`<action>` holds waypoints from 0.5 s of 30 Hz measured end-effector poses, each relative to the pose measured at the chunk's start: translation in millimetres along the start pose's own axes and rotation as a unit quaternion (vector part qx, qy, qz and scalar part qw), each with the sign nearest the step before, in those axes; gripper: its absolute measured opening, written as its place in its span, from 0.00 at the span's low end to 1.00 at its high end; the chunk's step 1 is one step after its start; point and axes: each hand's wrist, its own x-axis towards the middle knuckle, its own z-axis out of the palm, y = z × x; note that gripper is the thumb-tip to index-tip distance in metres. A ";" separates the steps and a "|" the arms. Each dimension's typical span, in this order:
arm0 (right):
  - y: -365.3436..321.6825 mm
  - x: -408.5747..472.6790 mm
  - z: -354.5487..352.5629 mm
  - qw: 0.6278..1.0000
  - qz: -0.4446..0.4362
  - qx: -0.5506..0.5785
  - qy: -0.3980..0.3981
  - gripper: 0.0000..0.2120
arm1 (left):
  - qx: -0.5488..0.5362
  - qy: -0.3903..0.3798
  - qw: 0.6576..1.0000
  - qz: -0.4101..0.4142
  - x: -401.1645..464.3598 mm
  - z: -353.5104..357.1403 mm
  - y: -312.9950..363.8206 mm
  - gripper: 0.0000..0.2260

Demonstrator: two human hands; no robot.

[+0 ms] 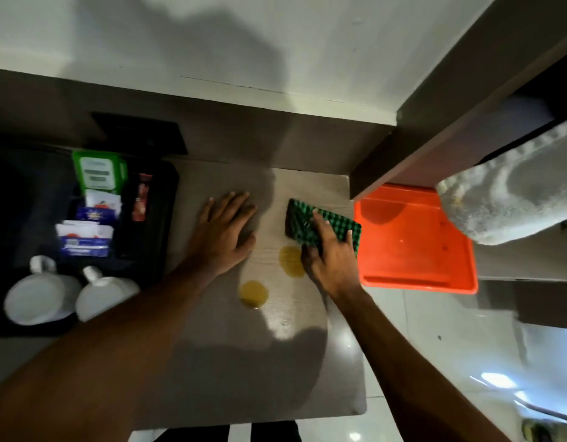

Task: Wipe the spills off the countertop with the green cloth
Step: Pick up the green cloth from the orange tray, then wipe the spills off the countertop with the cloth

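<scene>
Both forearms reach over the countertop. Right hand presses flat on the green cloth, fingers spread across its near half, gripping nothing. Left hand lies open, palm down. Two yellow spills remain just beside the cloth's near edge.

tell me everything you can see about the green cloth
The green cloth is a folded, roughly rectangular piece of fabric with a green and black check pattern. It lies flat on the pale countertop, near the right edge, set at a slant. The right hand presses down on it, fingers spread. The nearer yellow spill sits just beside it.
</scene>
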 end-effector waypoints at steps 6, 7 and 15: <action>-5.1 -11.1 26.7 0.998 -0.007 -0.064 -0.001 0.31 | 0.012 0.004 0.997 -0.074 -106.5 10.2 -4.4 0.26; -7.7 -5.1 28.8 0.998 0.025 -0.052 0.006 0.31 | 0.004 0.004 0.997 -0.080 -117.7 12.3 -2.5 0.26; -35.0 41.7 63.3 0.981 0.073 -0.179 -0.025 0.29 | 0.018 -0.024 0.996 -0.080 -207.1 28.7 12.2 0.28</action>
